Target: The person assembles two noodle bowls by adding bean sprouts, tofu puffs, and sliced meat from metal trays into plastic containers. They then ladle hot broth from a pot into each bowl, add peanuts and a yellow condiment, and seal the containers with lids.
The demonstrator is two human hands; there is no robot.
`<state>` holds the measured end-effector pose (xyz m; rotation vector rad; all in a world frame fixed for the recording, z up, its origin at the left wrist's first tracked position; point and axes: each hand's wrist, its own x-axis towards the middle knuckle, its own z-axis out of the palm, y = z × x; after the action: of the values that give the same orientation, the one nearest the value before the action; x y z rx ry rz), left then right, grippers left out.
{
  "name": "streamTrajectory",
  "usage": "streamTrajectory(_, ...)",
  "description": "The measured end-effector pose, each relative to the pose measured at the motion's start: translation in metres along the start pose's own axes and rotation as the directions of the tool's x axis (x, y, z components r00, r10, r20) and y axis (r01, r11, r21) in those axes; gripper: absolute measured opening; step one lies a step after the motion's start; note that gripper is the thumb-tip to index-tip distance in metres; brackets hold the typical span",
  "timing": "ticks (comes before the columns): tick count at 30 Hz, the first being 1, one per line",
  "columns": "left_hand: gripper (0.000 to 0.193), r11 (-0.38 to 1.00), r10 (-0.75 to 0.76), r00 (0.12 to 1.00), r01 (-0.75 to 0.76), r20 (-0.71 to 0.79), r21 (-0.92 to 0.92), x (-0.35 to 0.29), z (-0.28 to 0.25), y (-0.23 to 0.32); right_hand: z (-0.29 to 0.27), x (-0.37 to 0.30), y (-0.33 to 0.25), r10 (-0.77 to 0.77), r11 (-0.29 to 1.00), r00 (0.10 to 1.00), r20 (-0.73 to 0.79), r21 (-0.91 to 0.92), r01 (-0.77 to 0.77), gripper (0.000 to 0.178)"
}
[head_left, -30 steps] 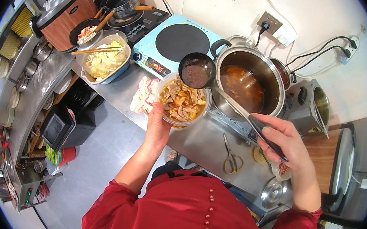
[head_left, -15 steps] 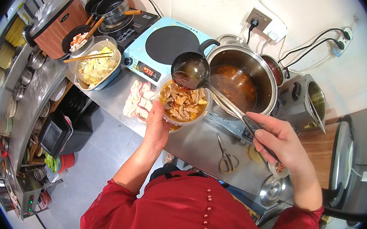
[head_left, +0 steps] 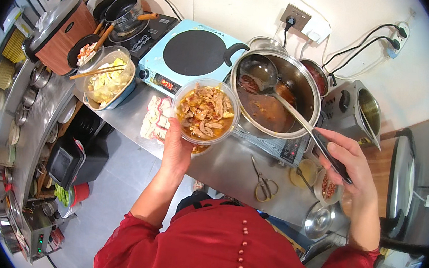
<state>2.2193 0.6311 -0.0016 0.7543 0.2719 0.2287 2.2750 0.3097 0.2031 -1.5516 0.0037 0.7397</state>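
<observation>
Ladle position: the long-handled metal ladle [head_left: 295,112] runs diagonally from its black grip at lower right to its round bowl at upper left, inside the tall stainless-steel pot [head_left: 309,91]. The bowl lies forward and left of the right hand [head_left: 342,159], whose fingers close around the grip. The left hand [head_left: 176,148] is nearer the round clear plastic container [head_left: 237,110] of sliced meat, just left of the pot; its thumb grips the rim, its other fingers mostly hidden. Markings: the light-blue induction cooker [head_left: 151,67] displays red-lit characters; the ladle shows no discernible lettering.
</observation>
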Motion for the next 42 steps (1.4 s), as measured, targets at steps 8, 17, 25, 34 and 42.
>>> streamTrajectory(8, 0.092, 0.998, -0.03, 1.0, 0.03, 0.0, 0.048, -0.011, -0.008, -0.007, -0.032, 0.047, 0.048, -0.348, 0.415, 0.932, -0.105, -0.908, 0.053, 0.044)
streamTrajectory(17, 0.088, 0.991, 0.054, 0.997, -0.061, 0.06, 0.118, -0.04, -0.017, -0.016, -0.026, 0.075, 0.071, -0.481, -0.26, 0.874, 0.069, -0.963, -0.067, 0.05)
streamTrajectory(25, 0.092, 0.983, -0.178, 0.984, 0.177, 0.022, 0.051, -0.058, -0.012, -0.019, -0.036, 0.075, 0.084, -0.555, -0.221, 0.82, 0.142, -0.975, 0.019, 0.047)
streamTrajectory(34, 0.081, 0.953, -0.281, 0.959, 0.274, 0.036, 0.131, -0.072, -0.002, -0.045, -0.045, 0.07, 0.085, -0.617, -0.153, 0.785, 0.047, -0.986, -0.061, 0.043)
streamTrajectory(42, 0.078, 0.964, -0.251, 0.967, 0.247, 0.031, 0.098, -0.071, -0.012, -0.055, -0.07, 0.069, 0.063, -0.51, 0.431, 0.836, -0.202, -0.901, 0.045, 0.036)
